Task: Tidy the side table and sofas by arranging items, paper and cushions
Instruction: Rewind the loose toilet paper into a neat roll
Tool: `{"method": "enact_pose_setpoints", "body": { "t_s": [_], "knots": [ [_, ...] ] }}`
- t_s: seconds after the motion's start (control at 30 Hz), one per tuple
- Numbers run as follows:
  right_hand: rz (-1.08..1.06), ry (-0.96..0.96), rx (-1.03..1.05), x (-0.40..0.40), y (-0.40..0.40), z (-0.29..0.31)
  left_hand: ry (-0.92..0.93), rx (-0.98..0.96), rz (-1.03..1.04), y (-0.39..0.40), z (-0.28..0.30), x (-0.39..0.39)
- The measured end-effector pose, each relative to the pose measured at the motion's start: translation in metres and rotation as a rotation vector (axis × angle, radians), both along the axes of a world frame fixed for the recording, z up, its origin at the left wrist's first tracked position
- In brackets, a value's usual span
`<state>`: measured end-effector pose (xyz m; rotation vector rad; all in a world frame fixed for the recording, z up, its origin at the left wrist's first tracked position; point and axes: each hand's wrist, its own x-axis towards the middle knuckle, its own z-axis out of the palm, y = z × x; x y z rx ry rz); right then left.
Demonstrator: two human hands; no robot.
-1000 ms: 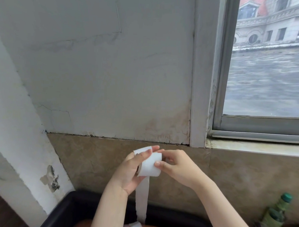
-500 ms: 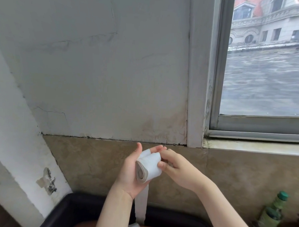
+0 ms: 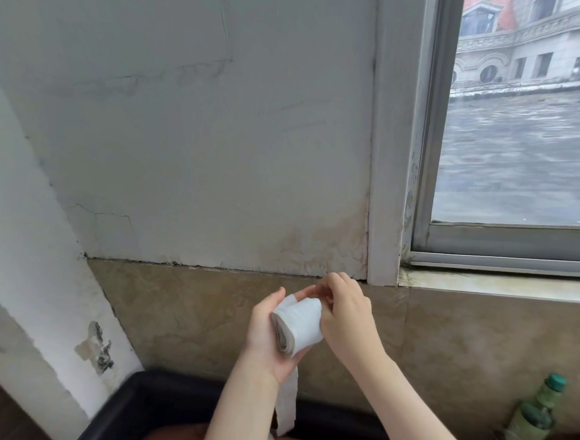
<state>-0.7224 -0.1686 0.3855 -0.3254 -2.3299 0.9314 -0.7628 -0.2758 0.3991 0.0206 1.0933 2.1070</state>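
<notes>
Both hands up in front of the wall, working one flattened paper roll (image 3: 299,323).

Left hand (image 3: 266,338): cradles the roll from the left side and below, thumb up along the top left edge, fingers curled round behind it. Clamped on the roll.

Right hand (image 3: 346,317): against the roll's right end, fingertips bent over the top right corner and pinching the paper there. Exact finger contact is partly hidden by the roll itself.

Roll: white, squashed nearly flat, layered end facing the camera on the lower left. Held in the air between the two hands, roughly level with the seam where the painted wall meets the brown tile band (image 3: 185,308). A loose tail of paper (image 3: 285,406) hangs straight down from it, passing in front of the black tray (image 3: 147,403) and reaching the bottom edge of the view near something orange (image 3: 169,439) in the tray; can't tell what that is.

Rest: white cracked wall (image 3: 199,142) with a chipped patch on the left pillar; window (image 3: 518,130) at right, a building outside. Green bottle (image 3: 534,416) with green cap in the bottom right corner, well apart from the hands.
</notes>
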Motion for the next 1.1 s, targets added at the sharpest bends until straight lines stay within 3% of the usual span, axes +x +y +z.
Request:
{"method": "enact_pose_setpoints", "body": {
  "t_s": [0.13, 0.2, 0.27, 0.37, 0.63, 0.77, 0.93, 1.1],
  "knots": [
    [-0.043, 0.091, 0.02, -0.001, -0.001, -0.011, -0.117, 0.008, 0.079, -0.001, -0.006, -0.002],
    [0.08, 0.269, 0.026, 0.003, 0.001, -0.014, -0.194, 0.051, 0.109, -0.003, -0.007, -0.002],
    [0.233, 0.326, 0.079, 0.007, 0.002, -0.017, -0.238, 0.059, 0.148, -0.003, -0.008, -0.004],
    [0.367, 0.271, 0.173, 0.006, 0.002, -0.023, -0.248, 0.031, 0.172, 0.0, -0.01, -0.007],
    [0.388, 0.112, 0.326, 0.006, 0.012, -0.023, -0.149, 0.095, 0.046, -0.002, -0.003, -0.001],
    [0.373, 0.137, 0.304, 0.011, 0.016, -0.013, -0.065, 0.039, -0.009, -0.004, -0.001, -0.005],
    [0.5, -0.1, 0.221, 0.02, 0.019, -0.011, 0.235, -0.324, -0.109, -0.021, -0.007, -0.03],
    [0.574, -0.168, 0.066, 0.018, 0.016, -0.006, 0.265, -0.312, -0.186, -0.02, -0.005, -0.02]
  ]
}}
